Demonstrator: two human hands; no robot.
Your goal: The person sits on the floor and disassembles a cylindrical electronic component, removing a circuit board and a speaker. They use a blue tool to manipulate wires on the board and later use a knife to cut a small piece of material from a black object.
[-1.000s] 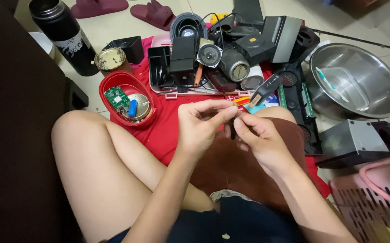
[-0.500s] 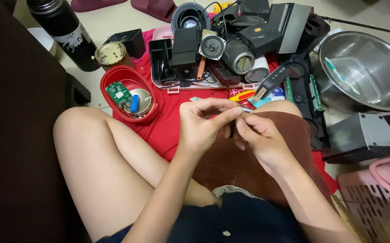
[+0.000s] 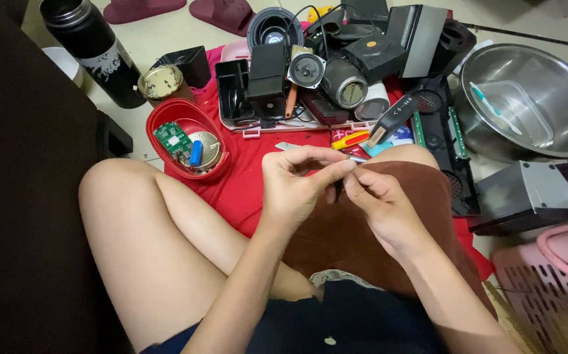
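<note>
two hands meeting, fingertip grips pinched together on a tiny dark part

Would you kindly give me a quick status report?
Left hand and right hand pinching a small dark part together. Red tray nearby. Nothing obstructing.

Left hand and right hand fingertips pinched together, touching.

The pale tiled floor carries a red cloth, a black flask, two maroon slippers, a steel bowl and a pink basket — all resting directly on it.
</note>
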